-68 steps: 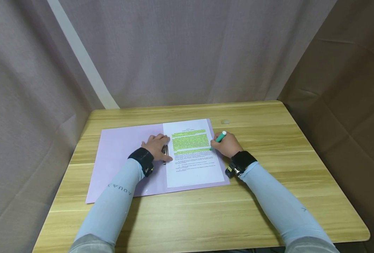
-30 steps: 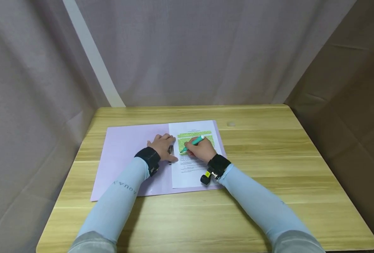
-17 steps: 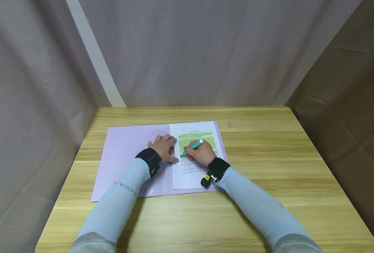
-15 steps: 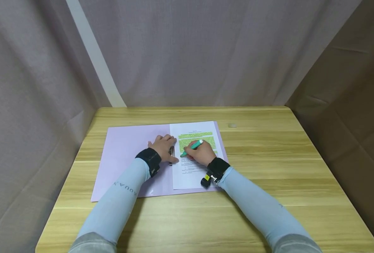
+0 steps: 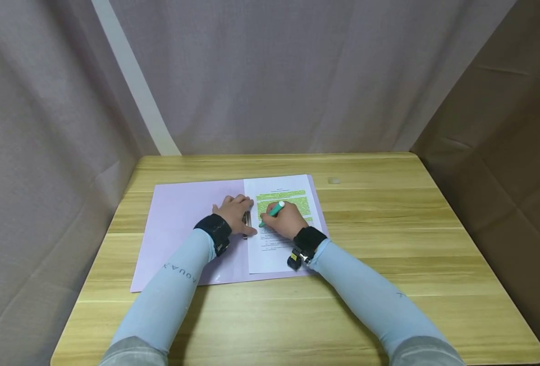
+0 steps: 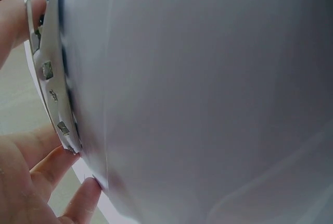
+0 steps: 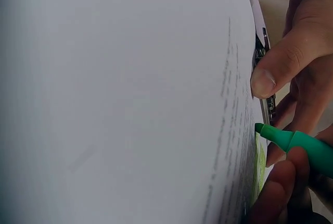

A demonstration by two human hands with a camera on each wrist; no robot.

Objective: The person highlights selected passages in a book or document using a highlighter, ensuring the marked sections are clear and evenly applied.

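1 highlighter (image 5: pixel 275 209), 1 sheet (image 5: pixel 280 249), 2 hands

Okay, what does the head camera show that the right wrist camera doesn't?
Only the head view shows the whole wooden table, the lilac open folder, the grey curtains and both light blue sleeves.

Only the right wrist view shows the marker's tip close up, beside the left thumb.

Both show the white printed sheet, the green highlighter marker held by the right hand, the left hand and the folder's metal clip.
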